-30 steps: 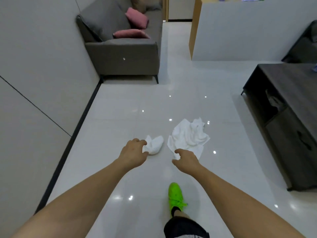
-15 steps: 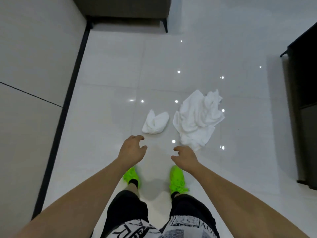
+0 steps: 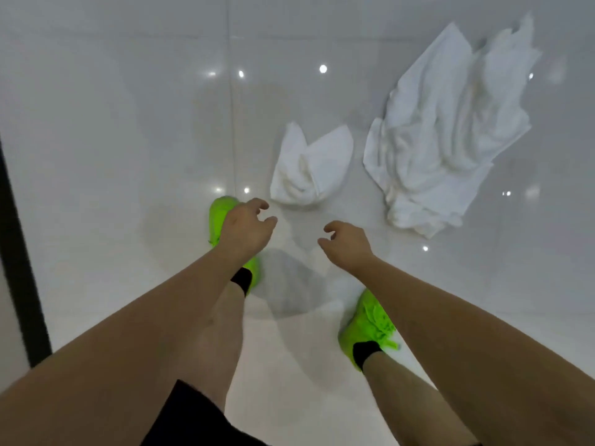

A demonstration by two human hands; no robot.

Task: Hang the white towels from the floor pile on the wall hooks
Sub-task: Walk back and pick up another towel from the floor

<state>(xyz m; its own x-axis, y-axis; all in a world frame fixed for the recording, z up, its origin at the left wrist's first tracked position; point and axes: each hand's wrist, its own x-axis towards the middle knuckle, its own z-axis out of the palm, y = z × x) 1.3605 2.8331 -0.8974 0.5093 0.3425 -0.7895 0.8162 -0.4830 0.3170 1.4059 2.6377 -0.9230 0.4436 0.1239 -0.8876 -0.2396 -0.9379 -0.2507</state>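
Apparently empty, both hands [image 3: 248,231] hover near small towel [image 3: 310,167].

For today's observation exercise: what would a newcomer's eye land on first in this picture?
Probably the neon green shoes low in the middle, vivid against the glossy white floor. Next, two white towels: a small bunched towel at centre and a larger crumpled towel to its right. Both bare hands, left hand and right hand, reach down empty.

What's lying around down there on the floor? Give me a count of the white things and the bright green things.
White towels: 2, a small crumpled one and a larger spread-out one, lying apart on the floor.
Bright green shoes: 2, the left shoe and the right shoe, both worn by the person.
Total: 4
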